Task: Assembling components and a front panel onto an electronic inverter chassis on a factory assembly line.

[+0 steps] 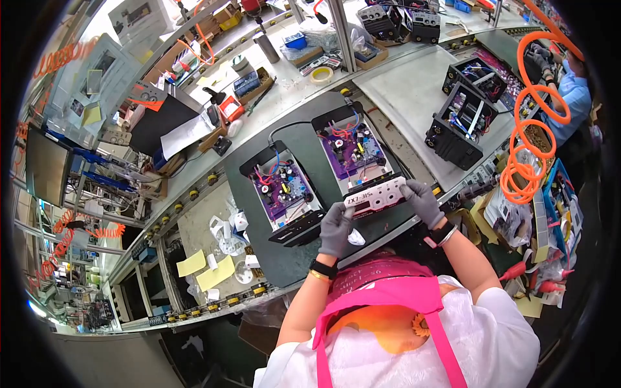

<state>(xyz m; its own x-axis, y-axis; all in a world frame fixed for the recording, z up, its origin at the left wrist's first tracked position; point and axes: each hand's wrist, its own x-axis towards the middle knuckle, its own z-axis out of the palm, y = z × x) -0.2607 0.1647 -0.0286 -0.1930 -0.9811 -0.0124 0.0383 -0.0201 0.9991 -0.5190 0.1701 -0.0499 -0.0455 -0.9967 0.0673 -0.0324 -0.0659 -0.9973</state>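
Observation:
Between them, my gloved left hand [336, 231] and my gloved right hand [422, 202] hold a light front panel [385, 194] with holes and a dark window, one hand at each end. Just behind the panel lies an open device chassis [352, 155] with a purple circuit board and red and blue wires; whether the panel touches it, I cannot tell. To the left, a second open chassis [283, 193] of the same kind rests with its black front plate [297, 227] toward me. Both stand on a dark green board [259, 258]. A crumpled white scrap [356, 238] is beside my left hand.
Black-cased units [458, 126] stand on a metal plate at the right. An orange coiled hose [527, 149] hangs there, with a co-worker in blue [572, 97] beyond. Yellow paper sheets [215, 273] lie at the left; a tape roll [321, 75] sits on the back bench.

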